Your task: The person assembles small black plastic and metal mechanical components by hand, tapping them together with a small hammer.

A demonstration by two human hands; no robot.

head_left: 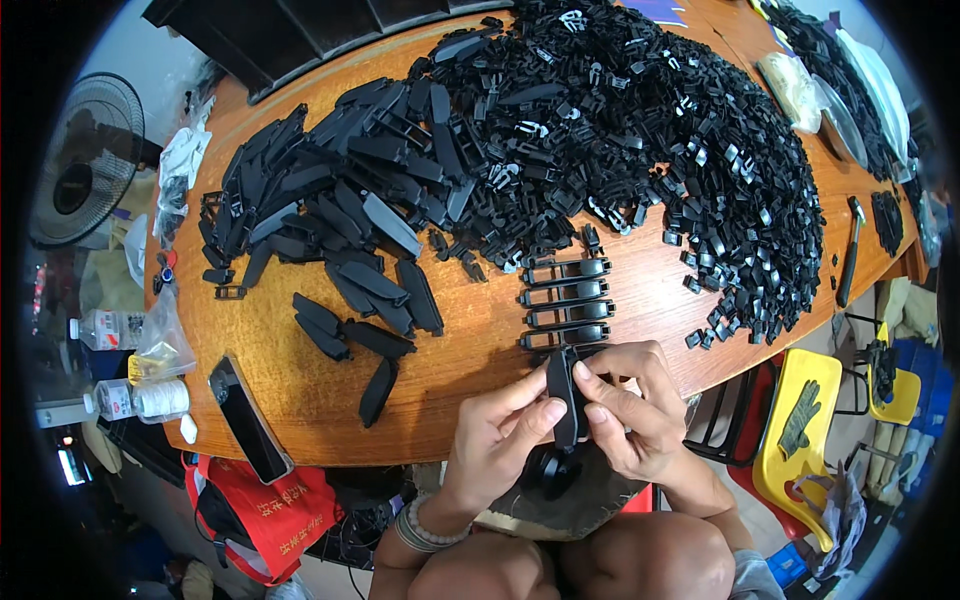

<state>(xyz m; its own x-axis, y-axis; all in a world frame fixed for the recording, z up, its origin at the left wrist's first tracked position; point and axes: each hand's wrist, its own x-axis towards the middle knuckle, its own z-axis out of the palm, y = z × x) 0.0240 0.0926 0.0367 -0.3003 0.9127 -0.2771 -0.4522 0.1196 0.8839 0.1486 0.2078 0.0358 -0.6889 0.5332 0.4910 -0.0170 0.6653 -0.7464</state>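
Both my hands meet at the table's front edge on one long black plastic part (562, 400), held upright. My left hand (505, 425) pinches it from the left between thumb and fingers. From the right, my right hand (640, 410) presses thumb and fingertips against it; any small piece under those fingertips is hidden. Just beyond the hands lies a row of several black plastic frames (567, 312), side by side with a small glossy piece at their right ends. Below the held part, a dark round object (548, 470) is partly covered by my hands.
Long black covers (330, 200) are heaped at left. A large pile of small black clips (640, 110) spreads across the back and right. A phone (250, 420) and plastic bottles (110, 330) are at the left edge. A hammer (851, 250) lies right, near a yellow chair (800, 440).
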